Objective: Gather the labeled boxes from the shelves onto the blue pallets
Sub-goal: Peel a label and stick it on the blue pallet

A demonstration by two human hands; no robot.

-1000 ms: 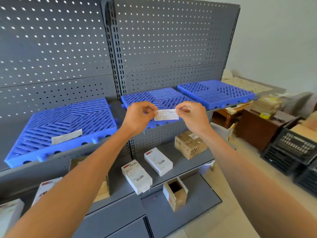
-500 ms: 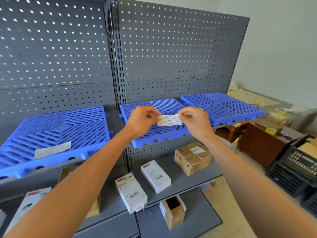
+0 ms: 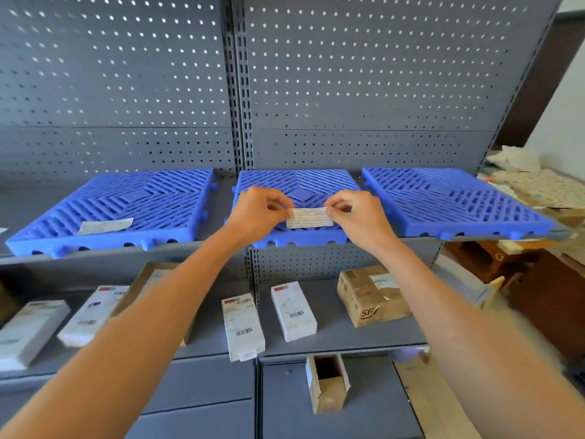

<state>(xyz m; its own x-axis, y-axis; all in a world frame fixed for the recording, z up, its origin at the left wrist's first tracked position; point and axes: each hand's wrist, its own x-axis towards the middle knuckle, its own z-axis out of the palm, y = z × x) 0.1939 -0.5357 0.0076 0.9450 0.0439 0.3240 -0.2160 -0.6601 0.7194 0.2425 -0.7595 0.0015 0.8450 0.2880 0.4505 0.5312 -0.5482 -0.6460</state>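
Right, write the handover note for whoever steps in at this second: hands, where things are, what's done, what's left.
Left hand and right hand: each pinches one end of a printed paper label, held flat over the middle blue pallet.
Left blue pallet: a label slip already lies near its front edge. Right blue pallet: no label, no boxes.
Done: no box is on any pallet yet.
Left: the white labeled boxes and the brown SF carton sit on the shelf below; an open small carton sits lower still. Set this label down, then move the boxes up.
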